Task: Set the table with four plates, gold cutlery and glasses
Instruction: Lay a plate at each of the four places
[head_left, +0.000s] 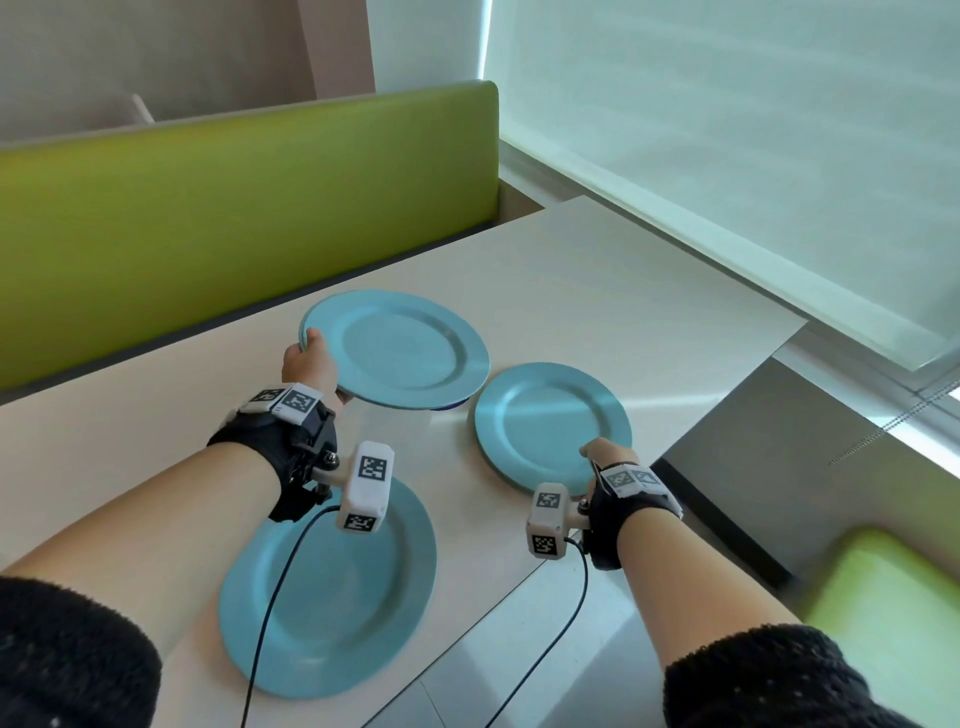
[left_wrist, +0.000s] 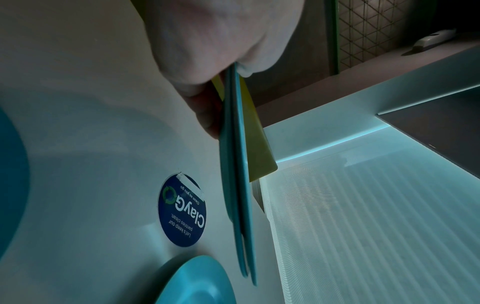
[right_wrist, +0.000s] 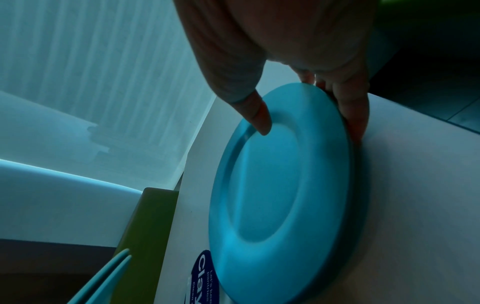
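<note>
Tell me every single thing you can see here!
held plates: two, blue, stacked, above the table's far side
right plate: one, blue, low at the table's right side
near plate: one, blue, lying on the table nearest the person
sticker: one, round, dark blue, on the table under the held plates
table: one, white
bench: one, green, behind the table
blind: one, pale, at the right
wrist cameras: two, white, with black cables
left hand: grips the held plates' rim
right hand: grips the right plate's rim
</note>
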